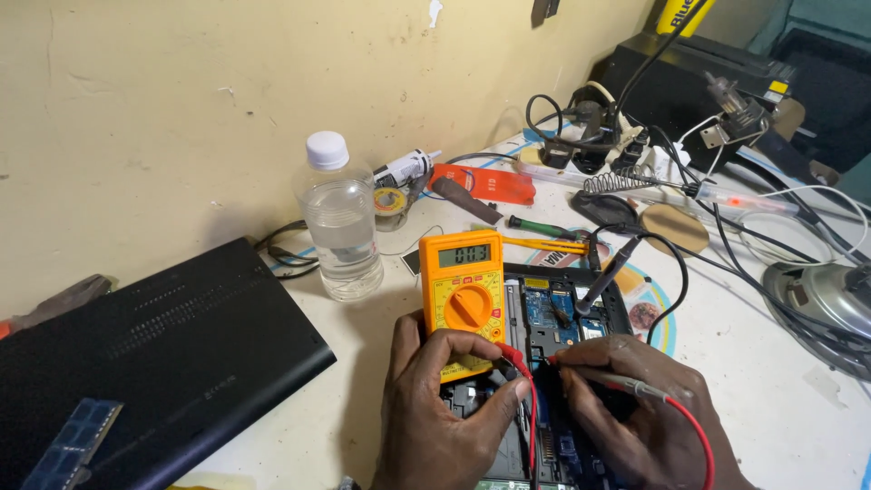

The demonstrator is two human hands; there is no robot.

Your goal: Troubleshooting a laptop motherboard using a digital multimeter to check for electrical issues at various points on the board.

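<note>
A person pressed two test probes onto the exposed circuit board (553, 327) of an opened laptop, which lay directly beneath both hands at the near edge of the workbench (381, 408). The left hand (435, 399) was curled nearly closed, thumb and forefinger pinching a probe lead near its red collar (513, 356). The right hand (635, 399) was likewise closed in a pen grip around the red-wired probe (626, 383), its tip angled down towards the board between the two hands.

Just beyond the left hand's knuckles, touching or nearly touching them, stood an orange multimeter (463, 290) with its display lit (the reading went unrecorded here). A black-handled tool (603, 277) leaned over the board just past the right hand.

Good contact at such a moment appeared to depend on steady tips, held on one pad each without bridging neighbours, with the meter face kept in sight.

Farther off to the left lay the black laptop bottom cover (172, 345), a memory module (73, 445) resting on its near corner. A clear water bottle (337, 218) with a white cap stood beyond the left hand, near the wall. Past the right hand sprawled tangled cables and a power strip (599, 136), a green-handled screwdriver (540, 225) and a round cork-coloured disc (673, 227).
</note>
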